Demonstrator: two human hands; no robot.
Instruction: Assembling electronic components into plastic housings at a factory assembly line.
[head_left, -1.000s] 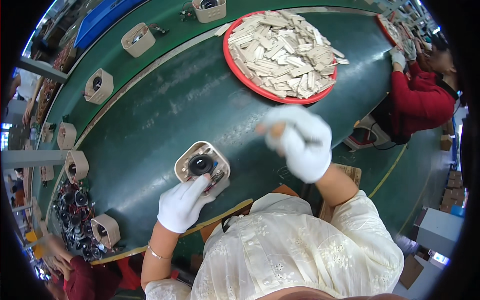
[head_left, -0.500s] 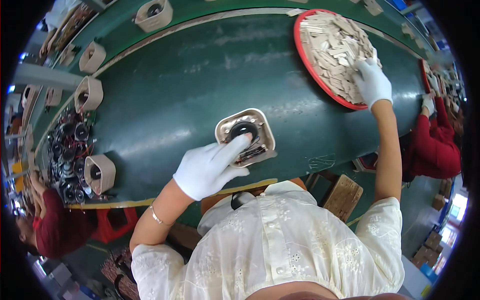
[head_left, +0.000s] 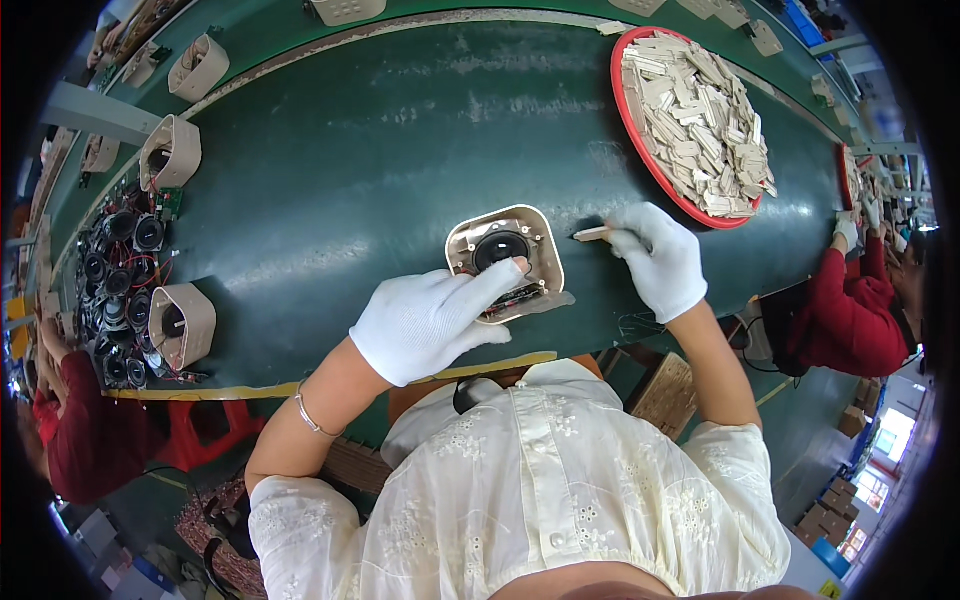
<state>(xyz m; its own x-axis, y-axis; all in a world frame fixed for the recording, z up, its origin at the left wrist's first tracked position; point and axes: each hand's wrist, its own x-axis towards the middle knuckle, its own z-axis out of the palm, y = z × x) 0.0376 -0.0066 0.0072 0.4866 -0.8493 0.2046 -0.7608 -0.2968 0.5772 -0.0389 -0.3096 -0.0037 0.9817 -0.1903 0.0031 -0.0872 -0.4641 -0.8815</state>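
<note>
A beige speaker housing (head_left: 553, 240) with rounded corners lies on the green work surface before me, its open side up. A round black speaker (head_left: 497, 246) is inside it. My left hand (head_left: 425, 325), in a white glove with one bare fingertip, is closed on the housing's near left wall, fingers reaching over the rim. By the near edge, dark wires or a small board and a greyish flap show partly under the fingers. My right hand (head_left: 662, 262), also gloved, pinches a small beige strip (head_left: 592, 234) just right of the housing.
A red round tray (head_left: 627, 115) heaped with beige strips (head_left: 700, 125) stands at the far right. On the left lie several loose speakers (head_left: 120, 270) with wires, beside more housings (head_left: 185, 325). Co-workers in red sit at both sides; a rail runs along the far side.
My right hand has come from the tray toward the housing, with a beige strip in its fingers. The left hand stays on the housing; the view has shifted slightly.
</note>
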